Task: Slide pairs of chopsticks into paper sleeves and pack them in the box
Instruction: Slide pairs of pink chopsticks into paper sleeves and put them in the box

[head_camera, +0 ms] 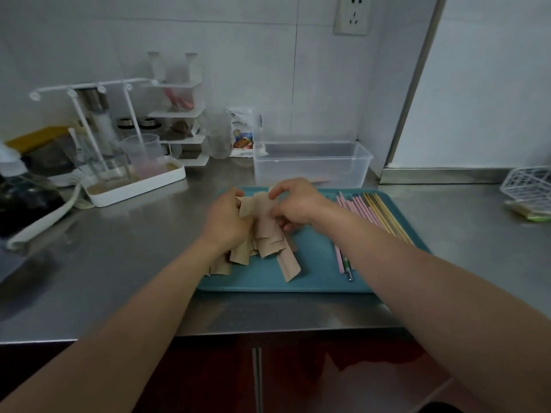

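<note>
A teal tray (pixel 316 272) lies on the steel counter. On its left half sits a loose heap of tan paper sleeves (pixel 268 242). My left hand (pixel 228 217) grips the top of the heap. My right hand (pixel 298 204) pinches the upper end of one sleeve in that heap between thumb and fingers. Pink and wooden chopsticks (pixel 375 213) lie in a row on the tray's right half, partly hidden by my right forearm. A clear plastic box (pixel 313 163) stands open just behind the tray; something thin and tan lies at its front.
A white rack tray with measuring cups (pixel 137 177) stands at the left rear, with a spice shelf (pixel 179 120) behind it. A white wire basket (pixel 529 186) sits at the far right. A wall corner juts out behind the box on the right.
</note>
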